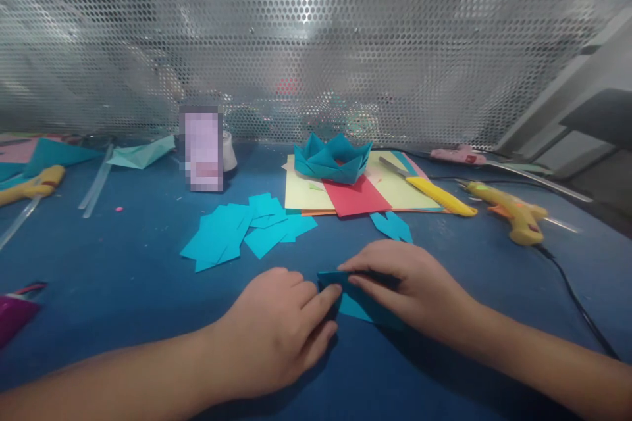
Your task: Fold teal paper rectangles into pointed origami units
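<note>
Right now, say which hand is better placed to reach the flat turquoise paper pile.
Likely the left hand: it's nearer the pile, though it and the right hand both touch the folded turquoise paper.

White glare streaks a perforated metal screen (306,33) as soft shadows darken the worktop (148,302) beneath the hands (284,332); fine detail is slightly blurred, and pixelation masks an upright object (203,148).

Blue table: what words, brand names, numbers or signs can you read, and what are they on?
None readable.
Pixelated rectangle: blurred out.
Pink glue gun, yellow glue gun at right: any marks too small or blurred.
Folded blue paper: no writing visible.
</note>
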Demonstrator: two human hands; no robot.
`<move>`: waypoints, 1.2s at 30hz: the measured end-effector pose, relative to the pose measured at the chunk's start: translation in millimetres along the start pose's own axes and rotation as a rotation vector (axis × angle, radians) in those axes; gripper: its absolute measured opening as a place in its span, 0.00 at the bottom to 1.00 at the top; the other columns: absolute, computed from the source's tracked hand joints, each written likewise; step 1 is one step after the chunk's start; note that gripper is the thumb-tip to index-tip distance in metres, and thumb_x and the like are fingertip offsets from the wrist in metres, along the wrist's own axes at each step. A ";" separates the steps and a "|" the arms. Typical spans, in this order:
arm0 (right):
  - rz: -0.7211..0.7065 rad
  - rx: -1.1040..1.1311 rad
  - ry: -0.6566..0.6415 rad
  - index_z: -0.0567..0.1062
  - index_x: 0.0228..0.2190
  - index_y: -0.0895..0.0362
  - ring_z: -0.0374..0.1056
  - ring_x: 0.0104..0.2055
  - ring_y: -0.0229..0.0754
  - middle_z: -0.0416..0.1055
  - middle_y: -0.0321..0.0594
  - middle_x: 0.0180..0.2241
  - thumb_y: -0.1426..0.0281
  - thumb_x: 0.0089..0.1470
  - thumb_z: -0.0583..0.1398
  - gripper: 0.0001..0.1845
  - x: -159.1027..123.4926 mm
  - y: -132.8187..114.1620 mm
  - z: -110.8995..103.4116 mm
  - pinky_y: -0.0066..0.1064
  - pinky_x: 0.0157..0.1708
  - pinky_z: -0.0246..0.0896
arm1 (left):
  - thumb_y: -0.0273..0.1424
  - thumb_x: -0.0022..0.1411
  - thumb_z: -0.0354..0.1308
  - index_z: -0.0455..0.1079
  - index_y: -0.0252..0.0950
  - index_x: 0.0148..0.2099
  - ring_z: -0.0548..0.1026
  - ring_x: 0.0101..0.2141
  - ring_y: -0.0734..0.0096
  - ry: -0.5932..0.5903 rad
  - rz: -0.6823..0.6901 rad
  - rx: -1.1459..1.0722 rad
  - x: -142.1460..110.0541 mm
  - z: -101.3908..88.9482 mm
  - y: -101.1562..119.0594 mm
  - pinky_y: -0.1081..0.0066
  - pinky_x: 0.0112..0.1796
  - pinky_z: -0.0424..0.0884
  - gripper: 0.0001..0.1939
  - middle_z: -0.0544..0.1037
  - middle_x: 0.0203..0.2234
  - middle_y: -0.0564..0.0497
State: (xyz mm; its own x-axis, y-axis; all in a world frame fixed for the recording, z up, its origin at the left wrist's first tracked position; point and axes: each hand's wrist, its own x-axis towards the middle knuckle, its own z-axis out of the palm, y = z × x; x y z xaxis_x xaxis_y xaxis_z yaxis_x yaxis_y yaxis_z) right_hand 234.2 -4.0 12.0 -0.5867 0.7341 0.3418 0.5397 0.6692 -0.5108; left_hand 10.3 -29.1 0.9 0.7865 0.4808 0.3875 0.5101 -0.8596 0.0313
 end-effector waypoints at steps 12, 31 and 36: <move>0.062 0.043 -0.069 0.76 0.31 0.57 0.69 0.33 0.37 0.73 0.38 0.29 0.74 0.56 0.58 0.06 4.4 9.8 3.2 0.26 0.33 0.62 | 0.28 0.67 0.44 0.73 0.30 0.45 0.67 0.18 0.68 0.016 -0.020 0.000 2.9 4.8 -3.6 0.69 0.20 0.58 0.16 0.70 0.17 0.52; 0.143 0.052 -0.063 0.75 0.28 0.56 0.68 0.31 0.37 0.72 0.37 0.28 0.74 0.55 0.59 0.05 8.0 12.0 4.0 0.27 0.32 0.61 | 0.22 0.65 0.46 0.69 0.27 0.44 0.71 0.39 0.61 -0.096 0.011 -0.166 11.6 0.3 -0.8 0.61 0.38 0.75 0.11 0.74 0.39 0.40; 0.117 0.048 -0.060 0.75 0.28 0.57 0.68 0.31 0.37 0.73 0.37 0.28 0.73 0.55 0.59 0.06 7.6 13.4 4.5 0.27 0.32 0.61 | 0.21 0.64 0.47 0.70 0.30 0.41 0.71 0.39 0.62 -0.128 0.053 -0.095 11.5 1.5 -1.2 0.62 0.38 0.74 0.10 0.74 0.39 0.41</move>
State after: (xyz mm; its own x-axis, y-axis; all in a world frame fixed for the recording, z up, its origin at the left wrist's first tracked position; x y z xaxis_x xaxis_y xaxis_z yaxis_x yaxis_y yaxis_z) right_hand 234.2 10.1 4.2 -0.5569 0.7980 0.2305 0.5780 0.5716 -0.5823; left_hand 19.2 -22.2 4.0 0.8527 0.4472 0.2701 0.4362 -0.8939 0.1031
